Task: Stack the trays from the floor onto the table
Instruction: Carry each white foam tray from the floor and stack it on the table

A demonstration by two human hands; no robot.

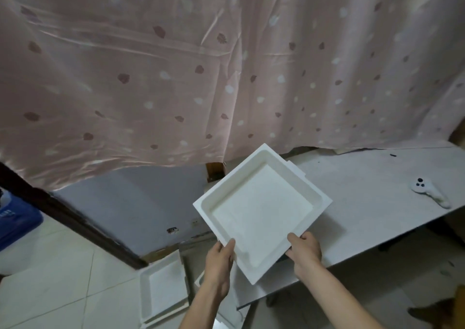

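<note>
A square white foam tray (261, 210) is held in the air, partly over the left end of the white table (364, 192). My left hand (220, 255) grips its near left rim, thumb on top. My right hand (304, 252) grips the near right rim in the same way. On the tiled floor below lies another white tray (163, 293). A further white tray piece (201, 279) shows between my forearms, mostly hidden.
A white game controller (431, 193) lies on the table's right part. A pink patterned curtain (226, 64) hangs behind the table. A dark door frame (63, 215) and a blue container (15, 218) stand at the left. Something brown and furry (442, 313) is at the bottom right.
</note>
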